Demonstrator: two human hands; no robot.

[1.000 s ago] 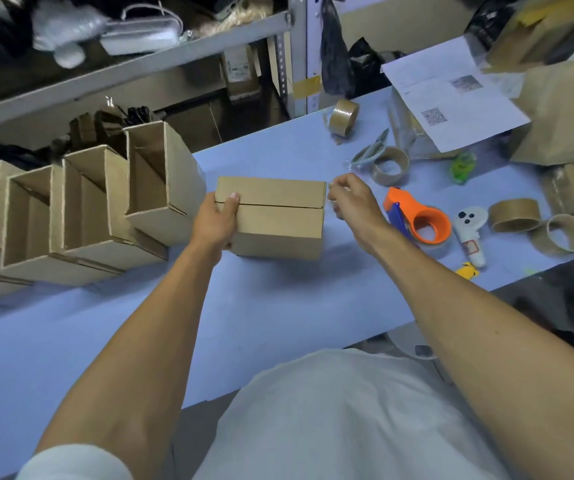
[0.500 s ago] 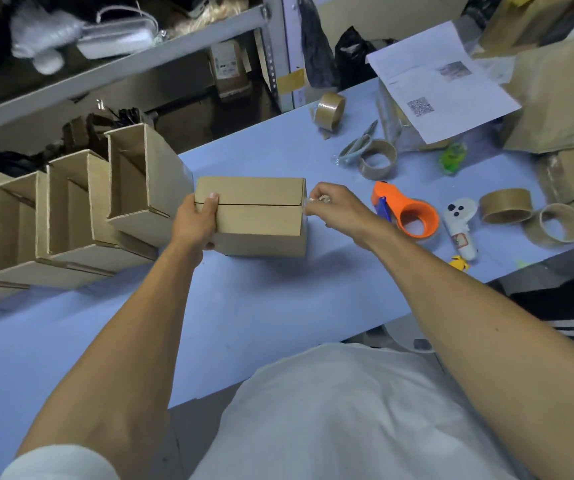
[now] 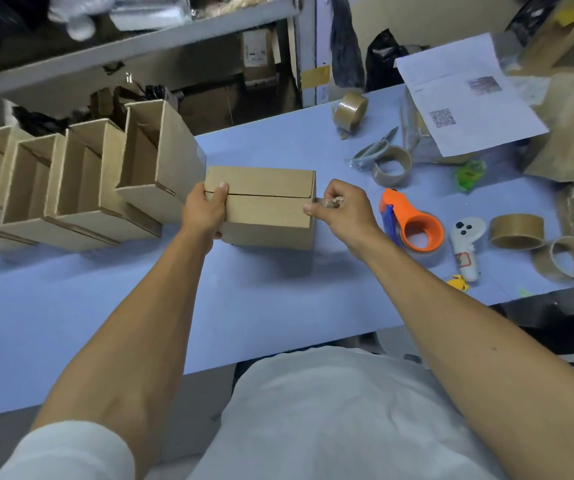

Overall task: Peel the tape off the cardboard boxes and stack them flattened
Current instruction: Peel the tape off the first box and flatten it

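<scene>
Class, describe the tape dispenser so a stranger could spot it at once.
Start on the blue table, just right of the right hand. The tape dispenser lies there, before the white controller. It alone is bright orange among brown tape rolls.

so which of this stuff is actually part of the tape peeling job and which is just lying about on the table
In the job:
- closed cardboard box, held by the left hand
- crumpled clear tape pinched in the right hand
- row of opened boxes on the left

Lying about:
- orange tape dispenser
- scissors
- tape rolls
- white controller
- printed sheet
</scene>
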